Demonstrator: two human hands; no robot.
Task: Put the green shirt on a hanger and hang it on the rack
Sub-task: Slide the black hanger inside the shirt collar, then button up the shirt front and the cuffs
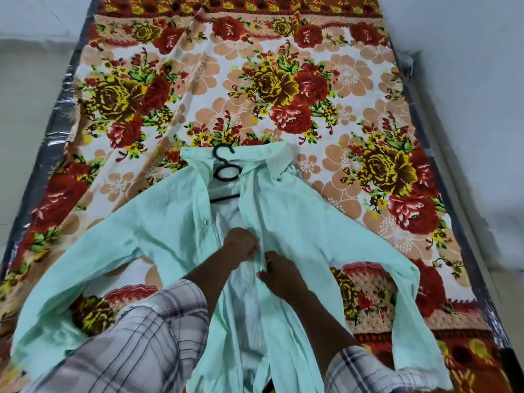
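Pale mint-green long-sleeved cotton shirt [170, 236] lies face up on the bed, spread over a floral bedsheet w/ red and yellow roses on cream [283, 89], collar pointing away from the person, both sleeves splayed out to the sides and bent back toward the near edge. Front placket is open down the middle, white inner fabric showing in the gap. Black plastic hanger [226, 173] is already inside the shirt at the neck: hook pokes out past the collar onto the sheet, one shoulder bar visible thru the open front just below the collar, rest hidden under the cloth. Left hand [241, 245] is curled into a tight pinch on the left placket edge about mid-chest, fingers closed on fabric. Right hand [279, 275] sits just beside it, slightly nearer the person, thumb and fingers nipped on the right placket edge; the two hands nearly touch across the gap. Looks like button area but can't make out a button or hole under the fingers. Person's sleeves are grey-white plaid [147, 336], rolled to the forearm. Bed edge has a shiny dark plastic-wrapped border [42, 177]; pale floor on both sides. No rack in view.
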